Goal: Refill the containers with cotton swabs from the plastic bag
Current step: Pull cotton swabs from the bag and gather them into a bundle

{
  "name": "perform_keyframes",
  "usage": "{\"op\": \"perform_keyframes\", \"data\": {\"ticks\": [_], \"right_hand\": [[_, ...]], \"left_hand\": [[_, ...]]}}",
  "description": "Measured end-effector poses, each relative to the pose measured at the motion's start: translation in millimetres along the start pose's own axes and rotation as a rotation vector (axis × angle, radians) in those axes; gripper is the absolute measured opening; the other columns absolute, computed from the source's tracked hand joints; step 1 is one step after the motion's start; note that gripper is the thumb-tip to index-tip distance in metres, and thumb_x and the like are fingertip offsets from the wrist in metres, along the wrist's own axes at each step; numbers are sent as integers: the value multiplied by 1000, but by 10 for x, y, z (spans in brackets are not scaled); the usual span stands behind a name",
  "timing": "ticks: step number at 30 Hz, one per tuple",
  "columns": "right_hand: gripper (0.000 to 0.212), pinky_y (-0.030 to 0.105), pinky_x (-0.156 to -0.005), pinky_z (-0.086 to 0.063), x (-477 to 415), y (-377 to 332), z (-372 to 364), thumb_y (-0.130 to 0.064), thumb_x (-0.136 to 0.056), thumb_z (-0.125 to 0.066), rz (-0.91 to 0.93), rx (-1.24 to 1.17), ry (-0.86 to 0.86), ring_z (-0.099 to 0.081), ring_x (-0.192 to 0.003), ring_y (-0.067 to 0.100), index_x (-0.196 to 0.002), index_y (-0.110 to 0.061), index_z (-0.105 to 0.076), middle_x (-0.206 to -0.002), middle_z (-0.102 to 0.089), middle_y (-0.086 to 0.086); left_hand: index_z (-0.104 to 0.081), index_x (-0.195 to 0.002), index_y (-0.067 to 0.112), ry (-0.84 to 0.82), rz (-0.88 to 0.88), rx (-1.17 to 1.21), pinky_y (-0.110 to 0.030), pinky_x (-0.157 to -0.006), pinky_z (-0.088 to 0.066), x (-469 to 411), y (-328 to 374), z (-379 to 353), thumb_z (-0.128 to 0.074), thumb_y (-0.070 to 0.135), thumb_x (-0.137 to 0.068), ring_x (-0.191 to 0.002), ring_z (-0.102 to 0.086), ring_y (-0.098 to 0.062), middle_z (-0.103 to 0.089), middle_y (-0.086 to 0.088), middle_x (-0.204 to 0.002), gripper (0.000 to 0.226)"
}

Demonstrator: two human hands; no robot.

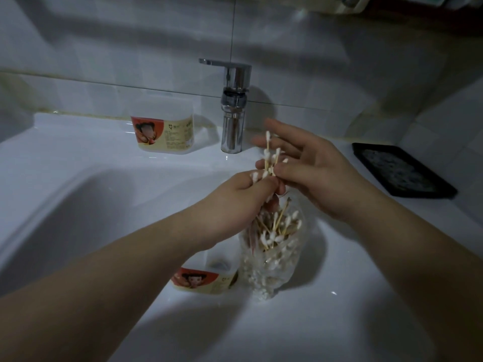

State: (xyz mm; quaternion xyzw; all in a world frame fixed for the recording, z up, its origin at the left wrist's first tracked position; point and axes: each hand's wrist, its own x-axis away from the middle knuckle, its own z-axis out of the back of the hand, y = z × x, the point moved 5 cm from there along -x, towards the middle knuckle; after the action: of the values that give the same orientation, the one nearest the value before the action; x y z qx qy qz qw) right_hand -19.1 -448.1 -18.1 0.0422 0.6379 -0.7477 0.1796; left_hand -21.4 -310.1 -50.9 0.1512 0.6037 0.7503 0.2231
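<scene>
Two hands meet over a white sink (104,205), a little right of the view's centre. The left hand (243,197) has its fingers (264,184) curled tight round the gathered mouth of a clear plastic bag (271,259), which hangs straight down toward 6 o'clock, its bottom near the basin's near slope. Many cotton swabs (277,231) with pale wooden sticks fill the bag, and some stick up out of its top.

Just above, at 1 o'clock from the left hand, the right hand (311,173) pinches a small bunch of swabs (269,158) between the thumb and a bent finger, with the tips pointing up. The other fingers (287,142) of this hand are spread and fairly straight.

One labelled container (163,131) stands upright on the sink's back ledge at 11 o'clock, just left of the chrome faucet (234,105) at 12 o'clock. A second labelled container (201,280) sits at 7 o'clock from the bag, right beside it and partly hidden under the left forearm. A black tray (402,171) lies on the bench (449,215) at 3 o'clock.
</scene>
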Motion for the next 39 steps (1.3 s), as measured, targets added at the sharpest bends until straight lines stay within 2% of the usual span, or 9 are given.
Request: {"op": "perform_keyframes", "data": {"ticks": [5, 8, 14, 19, 22, 26, 29, 34, 39], "right_hand": [[38, 32, -90, -56, -9, -34, 43, -6, -79, -71, 53, 167, 90, -73, -104, 26, -111, -26, -72, -111, -76, 14], [36, 29, -88, -59, 6, -37, -6, 5, -93, -66, 49, 173, 73, -72, -93, 37, -118, -21, -70, -109, -74, 25], [34, 33, -75, -57, 54, -98, -84, -1, -103, -53, 8, 249, 1, -64, -64, 28, -124, -23, -70, -94, -66, 35], [40, 26, -79, -52, 63, -60, -116, -12, -94, -58, 1, 301, -66, -67, -70, 16, -130, -28, -65, -77, -71, -1], [44, 28, -85, -53, 62, -50, -123, -11, -95, -60, -17, 308, -73, -69, -82, 12, -136, -27, -61, -95, -75, -5], [54, 39, -98, -56, 74, -59, -134, -37, -79, -74, -19, 419, -21, -67, -110, 5, -130, -44, -55, -115, -70, -14], [55, 36, -91, -56, 106, -70, -122, -51, -68, -85, -75, 584, -7, -64, -100, 2, -114, -46, -57, -106, -65, -15], [44, 35, -85, -53, 122, -77, -189, -69, -54, -79, -112, 865, -116, -60, -90, 2, -82, -37, -69, -93, -61, -13], [14, 28, -81, -50, 130, -65, -233, -47, -72, -85, -100, 823, -154, -62, -86, 1, -77, -38, -76, -88, -66, -13]], "left_hand": [[-65, -85, 24, 13, 5, 40, -17, -59, -42, 6, 9, -7, -43, 28, -105, -65, -59, -5, -65, 8, -69, 30], [-64, -88, 24, 24, 4, 66, -23, -63, -44, 3, -8, -3, -42, 31, -107, -69, -60, -9, -66, 7, -70, 30], [-60, -83, 21, 22, -34, 64, -31, -70, -43, -2, -7, -34, -36, 35, -110, -71, -58, -14, -67, 4, -74, 39], [-64, -65, 28, 115, -35, 132, -38, -85, -46, -14, -33, 19, -39, 33, -109, -75, -60, -12, -65, 5, -71, 51], [-61, -71, 19, 140, -48, 179, -39, -84, -44, -29, -46, 22, -43, 39, -106, -77, -59, -16, -62, -1, -73, 45], [-66, -96, 11, 222, -47, 370, -43, -86, -50, -76, -81, 97, -43, 39, -105, -87, -68, -33, -71, -16, -90, 37], [-56, -93, 17, 302, -8, 510, -30, -64, -37, -78, -83, 179, -37, 26, -110, -62, -49, -13, -53, 5, -62, 27], [-53, -97, 19, 345, 38, 728, -28, -62, -37, -109, -137, 187, -39, 26, -110, -60, -46, -11, -49, 7, -60, 21], [-56, -106, 18, 364, 33, 781, -30, -67, -40, -108, -133, 183, -39, 24, -110, -64, -49, -13, -52, 5, -63, 19]]}}
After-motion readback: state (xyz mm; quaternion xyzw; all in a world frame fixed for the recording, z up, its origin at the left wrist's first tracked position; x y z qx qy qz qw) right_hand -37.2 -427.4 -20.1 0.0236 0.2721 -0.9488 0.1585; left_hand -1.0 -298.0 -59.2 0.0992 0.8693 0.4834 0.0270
